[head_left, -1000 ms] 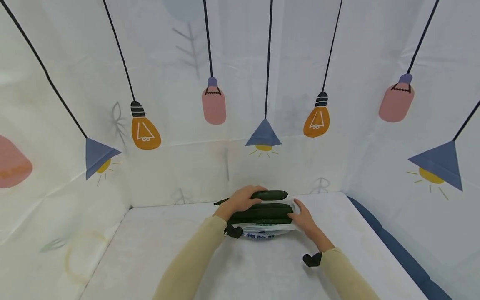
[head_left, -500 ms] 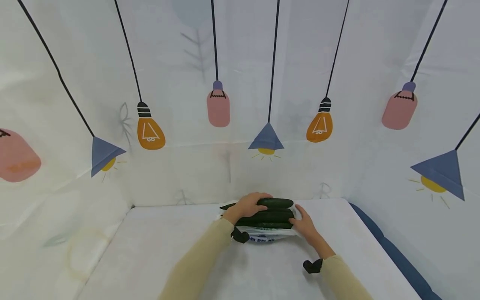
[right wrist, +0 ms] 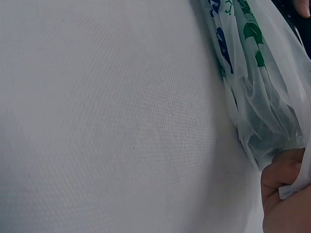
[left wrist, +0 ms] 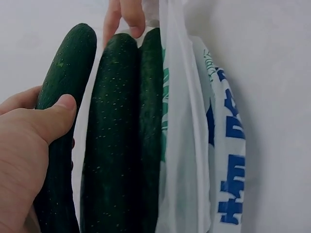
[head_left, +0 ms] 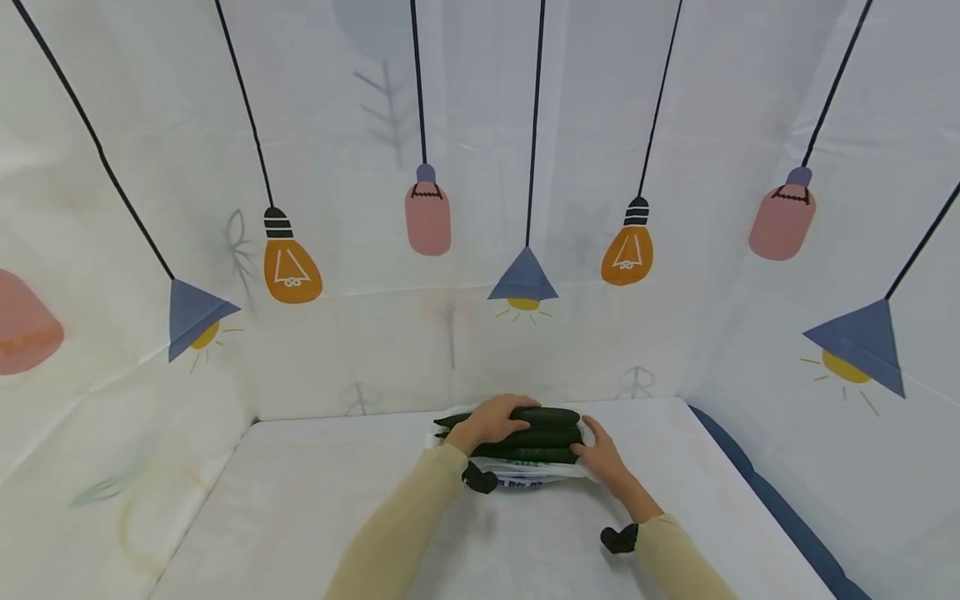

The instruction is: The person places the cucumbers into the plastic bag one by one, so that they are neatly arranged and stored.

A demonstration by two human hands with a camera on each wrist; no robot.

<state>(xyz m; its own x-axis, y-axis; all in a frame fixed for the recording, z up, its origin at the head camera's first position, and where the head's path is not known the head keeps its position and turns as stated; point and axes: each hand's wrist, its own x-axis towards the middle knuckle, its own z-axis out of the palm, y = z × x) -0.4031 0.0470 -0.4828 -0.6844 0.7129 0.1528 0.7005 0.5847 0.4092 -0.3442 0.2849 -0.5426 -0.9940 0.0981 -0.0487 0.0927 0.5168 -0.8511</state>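
Observation:
Dark green cucumbers [left wrist: 112, 126] lie side by side in a white plastic bag [left wrist: 182, 145] with blue and green print. My left hand [head_left: 495, 419] grips another cucumber [left wrist: 70, 60], thumb on one side and fingers round the other. It lies along the far side of the others, with a narrow gap between in the left wrist view. At the right end of the bag, my right hand [head_left: 602, 457] holds the plastic, a strip of it caught in the curled fingers in the right wrist view. The far fingertips of the left hand are hidden.
The bag rests on a white-covered table [head_left: 322, 500] near its back edge. A white curtain [head_left: 360, 333] printed with hanging lamps rises behind and at both sides. Dark blue material [head_left: 765, 483] runs along the table's right side.
The cucumber in my left hand has come down and nearer, closing most of the gap to the others. My right hand stays at the bag's right end.

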